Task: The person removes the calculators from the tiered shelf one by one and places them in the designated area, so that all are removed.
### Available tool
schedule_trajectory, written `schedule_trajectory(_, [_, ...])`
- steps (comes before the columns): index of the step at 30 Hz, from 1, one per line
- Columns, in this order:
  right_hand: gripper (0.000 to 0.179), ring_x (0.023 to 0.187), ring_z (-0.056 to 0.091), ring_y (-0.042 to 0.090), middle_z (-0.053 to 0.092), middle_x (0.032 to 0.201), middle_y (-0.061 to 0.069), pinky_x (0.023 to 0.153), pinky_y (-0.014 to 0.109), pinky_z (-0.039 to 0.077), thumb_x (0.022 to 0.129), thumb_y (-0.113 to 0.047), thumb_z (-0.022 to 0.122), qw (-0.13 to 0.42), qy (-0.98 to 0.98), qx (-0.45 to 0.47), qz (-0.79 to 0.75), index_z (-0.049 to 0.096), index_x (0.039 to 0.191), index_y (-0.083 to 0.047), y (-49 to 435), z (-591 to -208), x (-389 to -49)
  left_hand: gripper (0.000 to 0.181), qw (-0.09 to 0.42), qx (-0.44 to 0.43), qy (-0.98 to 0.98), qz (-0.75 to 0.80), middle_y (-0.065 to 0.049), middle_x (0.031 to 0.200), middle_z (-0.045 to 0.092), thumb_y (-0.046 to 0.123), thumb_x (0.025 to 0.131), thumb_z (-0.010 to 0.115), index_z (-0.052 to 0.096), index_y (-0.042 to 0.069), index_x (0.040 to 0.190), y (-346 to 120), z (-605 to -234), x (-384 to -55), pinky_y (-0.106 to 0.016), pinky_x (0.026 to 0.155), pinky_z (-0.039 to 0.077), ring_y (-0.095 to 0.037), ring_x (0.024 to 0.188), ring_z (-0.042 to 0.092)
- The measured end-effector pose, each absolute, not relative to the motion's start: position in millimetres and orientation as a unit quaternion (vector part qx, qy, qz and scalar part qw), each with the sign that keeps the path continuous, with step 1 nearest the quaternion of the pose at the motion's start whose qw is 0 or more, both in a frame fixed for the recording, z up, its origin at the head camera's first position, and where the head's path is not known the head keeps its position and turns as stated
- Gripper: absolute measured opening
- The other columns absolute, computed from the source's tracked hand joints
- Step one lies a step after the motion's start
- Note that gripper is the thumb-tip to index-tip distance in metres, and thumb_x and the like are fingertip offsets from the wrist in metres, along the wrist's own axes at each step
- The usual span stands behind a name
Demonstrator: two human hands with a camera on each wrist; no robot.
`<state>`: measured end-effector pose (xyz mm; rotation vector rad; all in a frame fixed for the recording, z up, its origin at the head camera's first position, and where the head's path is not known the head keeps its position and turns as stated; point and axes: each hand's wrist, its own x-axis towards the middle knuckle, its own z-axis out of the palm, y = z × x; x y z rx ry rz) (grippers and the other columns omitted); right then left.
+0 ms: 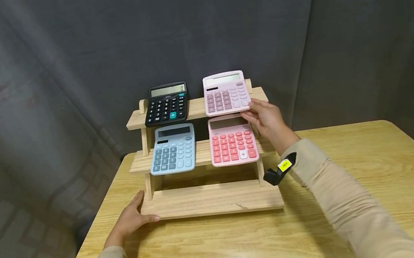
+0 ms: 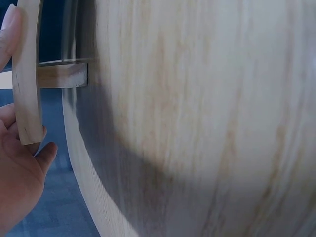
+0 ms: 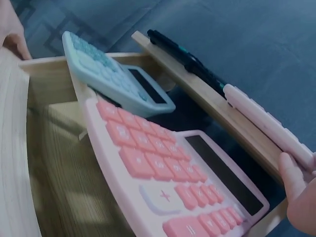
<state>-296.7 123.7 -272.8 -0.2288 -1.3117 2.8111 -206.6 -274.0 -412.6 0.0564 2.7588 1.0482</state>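
Note:
A three-tier wooden display stand (image 1: 208, 198) holds two calculators on its top shelf and two on its middle shelf. My left hand (image 1: 130, 217) grips the left end of the bottom board (image 2: 27, 74), thumb on the front side and fingers behind. At the top right, my right hand (image 1: 269, 123) pinches the lower right corner of a pale lilac-pink calculator (image 1: 226, 94). Directly below it leans a pink calculator with coral keys (image 1: 233, 140). A black calculator (image 1: 166, 104) leans at the top left, above a light blue calculator (image 1: 173, 148).
The stand is on a wood-grain table (image 1: 355, 179) with rounded back corners. Behind and to the left hangs a dark grey curtain (image 1: 139, 33). Each wrist wears a black strap with a small camera (image 1: 276, 175).

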Motion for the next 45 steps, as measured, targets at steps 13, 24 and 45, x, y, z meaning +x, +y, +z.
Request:
schedule_trajectory(13, [0.042, 0.108, 0.046, 0.026, 0.040, 0.123, 0.020, 0.079, 0.032, 0.043, 0.088, 0.003, 0.041, 0.019, -0.349, -0.086, 0.933, 0.037, 0.130, 0.000, 120, -272, -296, 0.113, 0.089, 0.022, 0.932, 0.352, -0.022, 0.140, 0.009, 0.044, 0.057, 0.075, 0.011, -0.003, 0.137, -273, -414, -208, -0.051, 0.098, 0.013, -0.039, 0.125, 0.010])
schedule_trajectory(24, [0.042, 0.108, 0.046, 0.026, 0.038, 0.125, 0.020, 0.078, 0.031, 0.043, 0.088, 0.003, 0.042, 0.030, -0.338, -0.082, 0.937, 0.037, 0.129, 0.001, 120, -273, -294, 0.113, 0.093, 0.016, 0.930, 0.356, -0.021, 0.141, 0.009, 0.044, 0.057, 0.076, 0.011, -0.002, 0.137, -271, -413, -205, -0.051, 0.098, 0.013, -0.039, 0.125, 0.010])
schedule_trajectory(45, [0.041, 0.074, 0.059, 0.021, 0.056, 0.089, 0.017, 0.072, 0.032, 0.046, 0.085, 0.007, 0.045, 0.040, -0.341, -0.016, 0.939, 0.038, 0.126, 0.008, 135, -274, -276, 0.112, 0.082, 0.041, 0.936, 0.341, -0.021, 0.141, 0.008, 0.045, 0.058, 0.075, 0.010, -0.002, 0.137, -278, -414, -205, -0.052, 0.097, 0.014, -0.039, 0.126, 0.008])
